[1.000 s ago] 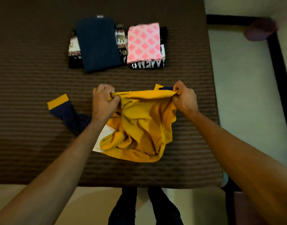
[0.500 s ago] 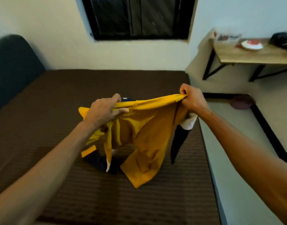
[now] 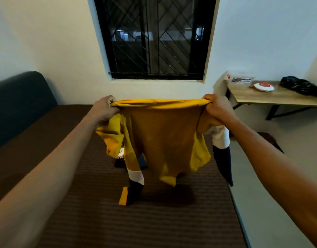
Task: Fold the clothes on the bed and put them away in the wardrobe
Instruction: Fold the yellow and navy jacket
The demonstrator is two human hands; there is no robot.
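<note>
Both grips are closed on cloth: the left hand (image 3: 104,109) and the right hand (image 3: 217,107) each bunch one end of the top edge of a yellow sweatshirt (image 3: 164,138), fingers curled round the fabric, so that the edge runs taut and level between them. The garment hangs in the air in front of the person, above the middle of the bed (image 3: 100,203). Its body falls free and its two sleeves, banded white then navy, dangle on either side; the left sleeve's yellow cuff (image 3: 123,196) appears to brush the brown cover, though contact is hard to confirm.

A second ago the sweatshirt lay crumpled on the bed with the hands pinching the same edge; since then it has been lifted clear and pulled wide, and the view has tipped up from the bed to the far wall and window (image 3: 154,38). This reads as shaking the piece out so it can be laid flat for folding. The fold itself is not begun, and no wardrobe shows.

Behind the hanging cloth a small part of a dark patterned garment (image 3: 121,154) shows on the bed. At far right a tabletop (image 3: 279,99) carries a printed card (image 3: 241,80), a white and red round object (image 3: 263,86) and a black bundle (image 3: 301,85). The card's print is too small to read, and no brand or label is legible on the sweatshirt
</note>
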